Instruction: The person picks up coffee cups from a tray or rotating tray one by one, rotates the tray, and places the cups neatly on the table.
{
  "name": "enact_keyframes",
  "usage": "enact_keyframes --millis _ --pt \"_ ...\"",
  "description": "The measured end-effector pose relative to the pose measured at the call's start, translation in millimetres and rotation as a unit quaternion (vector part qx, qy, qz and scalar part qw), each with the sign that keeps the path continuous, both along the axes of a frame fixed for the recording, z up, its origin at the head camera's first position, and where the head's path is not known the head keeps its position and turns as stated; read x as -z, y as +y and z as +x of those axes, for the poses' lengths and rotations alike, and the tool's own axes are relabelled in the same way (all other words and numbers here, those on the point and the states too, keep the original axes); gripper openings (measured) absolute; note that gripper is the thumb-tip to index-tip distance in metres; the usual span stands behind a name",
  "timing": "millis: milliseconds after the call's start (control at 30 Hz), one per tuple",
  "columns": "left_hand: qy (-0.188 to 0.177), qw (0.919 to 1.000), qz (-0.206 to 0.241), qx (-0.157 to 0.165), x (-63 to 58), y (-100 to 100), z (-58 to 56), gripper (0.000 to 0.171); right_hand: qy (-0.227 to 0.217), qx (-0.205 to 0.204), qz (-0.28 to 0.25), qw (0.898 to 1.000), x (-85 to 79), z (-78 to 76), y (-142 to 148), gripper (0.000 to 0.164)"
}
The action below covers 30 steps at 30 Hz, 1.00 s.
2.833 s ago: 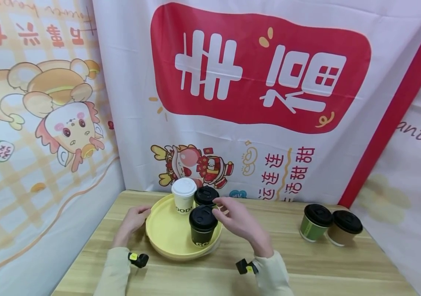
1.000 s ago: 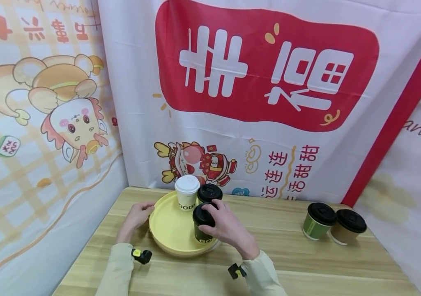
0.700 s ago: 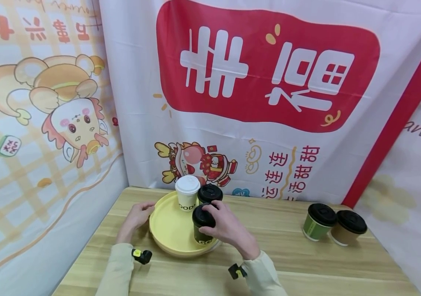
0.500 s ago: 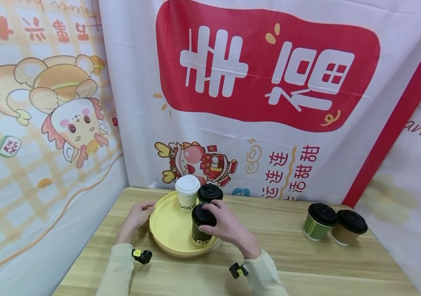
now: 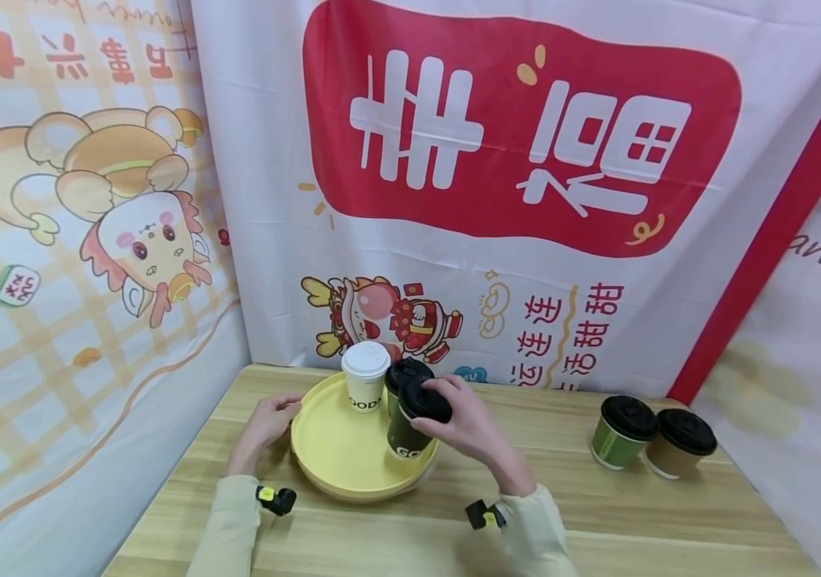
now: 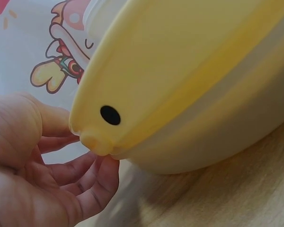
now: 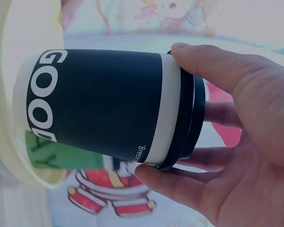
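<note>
A round yellow tray (image 5: 338,457) with a duck-like eye and beak on its side stands on the table. My left hand (image 5: 269,425) pinches the beak-shaped tab at its left edge, thumb above and fingers below in the left wrist view. My right hand (image 5: 471,421) grips a black paper cup (image 7: 104,99) by its black lid, fingers and thumb round the lid. The cup leans to the right over the tray's right side; whether its base touches the tray is unclear. Behind it, partly hidden, is a green cup (image 7: 61,153) with a black lid. Left of that, a white-lidded cup (image 5: 365,385) stands upright.
A green cup (image 5: 619,437) and a brown cup (image 5: 673,449), both black-lidded, stand together at the right of the wooden table (image 5: 561,497). Printed cloth (image 5: 518,320) hangs behind the table, and another cloth covers the left side.
My right hand first came onto the lid of the black cup, then took hold. Now it has raised and tilted the cup toward the back right. The left hand has stayed at the tray.
</note>
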<state>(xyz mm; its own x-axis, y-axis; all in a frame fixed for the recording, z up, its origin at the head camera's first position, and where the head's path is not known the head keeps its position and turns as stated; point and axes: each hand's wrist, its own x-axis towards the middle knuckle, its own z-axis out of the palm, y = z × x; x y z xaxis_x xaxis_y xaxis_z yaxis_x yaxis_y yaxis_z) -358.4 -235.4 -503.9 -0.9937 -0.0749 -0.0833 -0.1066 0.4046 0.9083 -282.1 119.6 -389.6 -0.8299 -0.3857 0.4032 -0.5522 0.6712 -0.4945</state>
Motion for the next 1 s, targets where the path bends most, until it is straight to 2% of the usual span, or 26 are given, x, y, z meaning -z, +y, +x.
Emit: enact_keyframes --millis 200,433,733,1000 --pt "0.006 0.9999 0.013 0.000 1.9 -1 -1.8 0.035 0.019 0.047 -0.043 0.998 -7.6 -4.5 29 0.055" --pt "-0.005 0.9996 0.028 -0.005 5.0 -2 -4.7 0.035 0.005 0.082 -0.057 0.995 -9.2 -11.2 60 0.055" --pt "-0.001 0.9988 0.049 -0.001 3.6 0 -4.1 0.035 -0.031 0.154 -0.031 0.987 -5.8 -17.2 93 0.061" --pt "-0.003 0.9991 0.042 -0.007 3.9 1 -3.1 0.035 -0.056 0.181 -0.019 0.982 1.7 -22.4 111 0.062"
